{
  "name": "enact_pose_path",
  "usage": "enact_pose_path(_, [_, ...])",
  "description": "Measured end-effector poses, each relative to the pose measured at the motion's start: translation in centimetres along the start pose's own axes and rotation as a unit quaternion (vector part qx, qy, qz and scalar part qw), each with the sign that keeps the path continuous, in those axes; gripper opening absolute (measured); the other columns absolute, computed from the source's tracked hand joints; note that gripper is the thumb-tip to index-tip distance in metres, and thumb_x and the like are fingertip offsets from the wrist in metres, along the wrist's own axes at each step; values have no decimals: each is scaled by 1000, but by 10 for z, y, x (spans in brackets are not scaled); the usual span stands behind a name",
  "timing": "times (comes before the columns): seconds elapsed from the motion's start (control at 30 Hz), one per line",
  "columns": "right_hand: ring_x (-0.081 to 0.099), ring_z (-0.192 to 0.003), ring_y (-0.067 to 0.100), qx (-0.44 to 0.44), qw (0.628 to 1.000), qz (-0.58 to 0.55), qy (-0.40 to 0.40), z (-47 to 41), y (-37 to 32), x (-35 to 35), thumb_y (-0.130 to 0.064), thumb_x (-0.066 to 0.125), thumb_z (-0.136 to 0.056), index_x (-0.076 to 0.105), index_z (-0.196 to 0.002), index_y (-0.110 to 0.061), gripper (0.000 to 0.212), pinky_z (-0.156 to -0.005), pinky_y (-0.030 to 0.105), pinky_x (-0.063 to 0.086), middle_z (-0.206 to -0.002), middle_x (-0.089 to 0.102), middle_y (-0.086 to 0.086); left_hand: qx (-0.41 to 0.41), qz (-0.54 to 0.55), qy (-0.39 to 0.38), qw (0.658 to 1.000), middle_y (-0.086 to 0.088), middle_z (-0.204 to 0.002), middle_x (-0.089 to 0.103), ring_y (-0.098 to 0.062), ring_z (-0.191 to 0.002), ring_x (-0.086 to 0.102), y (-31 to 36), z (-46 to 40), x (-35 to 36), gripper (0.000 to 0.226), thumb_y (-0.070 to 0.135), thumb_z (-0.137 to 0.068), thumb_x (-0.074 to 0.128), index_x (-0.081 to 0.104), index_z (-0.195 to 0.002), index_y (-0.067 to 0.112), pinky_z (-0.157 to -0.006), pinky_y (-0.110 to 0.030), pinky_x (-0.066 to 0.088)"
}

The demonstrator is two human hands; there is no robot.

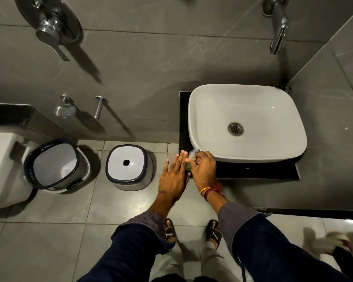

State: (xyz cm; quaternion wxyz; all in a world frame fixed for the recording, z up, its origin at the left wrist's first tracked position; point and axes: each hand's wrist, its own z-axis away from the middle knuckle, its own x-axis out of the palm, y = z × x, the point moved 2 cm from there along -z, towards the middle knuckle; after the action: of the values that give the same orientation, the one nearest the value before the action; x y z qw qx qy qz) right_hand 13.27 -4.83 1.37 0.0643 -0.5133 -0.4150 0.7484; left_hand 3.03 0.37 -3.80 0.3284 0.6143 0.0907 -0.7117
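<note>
A small pump bottle (189, 166) with a green body and a pale top stands at the front left corner of the black counter (253, 171), beside the white basin (247, 123). My right hand (204, 169) has its fingers curled over the pale pump top. My left hand (174, 175) lies flat with straight fingers just left of the bottle, its fingertips close to the nozzle. Most of the bottle is hidden between the two hands.
A wall tap (278, 35) hangs above the basin. On the floor at left stand a bucket (55, 165) and an upturned stool (128, 167); a white toilet (2, 169) is at the far left. A lever valve (51, 27) and soap dish (65, 110) are on the wall.
</note>
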Motion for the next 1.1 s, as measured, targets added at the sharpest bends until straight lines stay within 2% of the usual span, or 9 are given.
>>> enact_pose_path(0.23, [69,-102,28,1,1000,-4,10,4,2,0,-31,79,-86,69,-112,-4,39,-90,40,62,-112,66,12,-4,-13,-14,1000,-8,-171,-10,-25,-159,-5,2,1,-4,76,42,-109,39,-6,-162,12,-129,-51,7])
enact_pose_path(0.33, [66,-112,28,-40,999,-11,1,10,3,1,-20,77,-88,67,-124,-3,41,-101,42,58,-121,65,12,-4,-24,-15,1000,-10,-171,-10,-26,-159,-6,5,2,-5,76,42,-109,37,-7,-162,11,-129,-51,6])
enact_pose_path(0.43, [67,-108,29,-31,999,-26,8,9,6,2,-9,73,-89,69,-119,-3,31,-96,46,60,-119,65,12,-12,-29,-17,999,-10,-171,-11,-25,-159,-7,7,3,-5,77,41,-109,38,-8,-162,10,-129,-51,5])
enact_pose_path(0.5, [68,-101,29,-12,999,-30,23,7,4,3,-15,77,-87,69,-107,-3,25,-90,44,62,-111,65,12,-16,-28,-21,999,-10,-171,-12,-25,-159,-8,8,3,-5,77,41,-109,38,-9,-162,10,-129,-51,6])
enact_pose_path(0.6, [68,-91,27,29,999,-25,32,2,4,2,-31,84,-80,66,-100,-3,39,-82,42,63,-103,67,12,-21,-30,-27,999,-10,-171,-12,-25,-158,-8,9,3,-4,77,41,-109,37,-9,-162,10,-129,-51,6])
enact_pose_path(0.73, [68,-101,24,12,999,-34,40,6,4,-1,-38,86,-75,67,-113,-6,54,-90,38,61,-111,69,11,-14,-49,-29,998,-12,-171,-12,-26,-159,-8,9,3,-5,78,39,-109,40,-8,-162,9,-129,-52,6])
enact_pose_path(0.83, [69,-104,24,-29,998,-42,36,11,1,-1,-27,82,-80,68,-118,-8,44,-94,37,61,-115,69,10,-9,-60,-36,998,-14,-170,-13,-28,-158,-8,10,3,-5,81,38,-108,42,-10,-161,7,-129,-52,5])
enact_pose_path(0.97, [66,-92,23,-10,999,-25,31,7,1,-2,-24,81,-83,69,-103,-5,30,-85,36,62,-104,67,11,-16,-58,-40,997,-15,-170,-14,-29,-159,-8,11,3,-5,81,39,-107,42,-10,-161,6,-129,-52,5])
enact_pose_path(1.1, [66,-84,27,18,999,18,25,5,1,-4,-39,79,-83,64,-93,-5,38,-66,30,51,-97,67,12,-17,-62,-45,997,-14,-170,-14,-28,-158,-9,11,4,-6,81,42,-107,41,-9,-161,7,-129,-53,6])
